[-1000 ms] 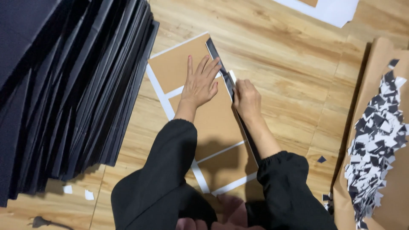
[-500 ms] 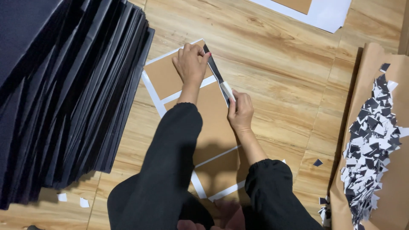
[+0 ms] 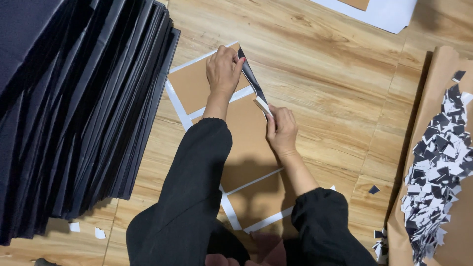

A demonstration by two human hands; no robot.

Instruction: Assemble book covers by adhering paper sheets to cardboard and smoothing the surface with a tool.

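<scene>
While the left hand (image 3: 224,69) presses down on the far end of a long brown cardboard panel with white borders (image 3: 246,143) lying on the light wooden plank floor (image 3: 335,83), its fingers are curled together and pinch the upper end of a narrow dark strip (image 3: 250,76) at the panel's right edge. That strip runs slanting down from the left fingertips to the right hand (image 3: 282,130), which sits at the panel's right edge near the middle and grips a small flat white piece (image 3: 262,106) at the strip's lower end between thumb and bent fingers, closed tight on it. Both forearms are covered by black sleeves (image 3: 197,187) that reach in from the bottom of the view and hide the panel's near part in places. White bands cross the panel and split its brown surface into sections. To the left, just beside the panel, stands a tall leaning stack of dark navy sheets (image 3: 74,108). At the right edge, well apart from the hands, a brown paper sheet (image 3: 433,98) carries a heap of small black and white offcuts (image 3: 438,167). A white sheet (image 3: 384,12) lies at the top.
</scene>
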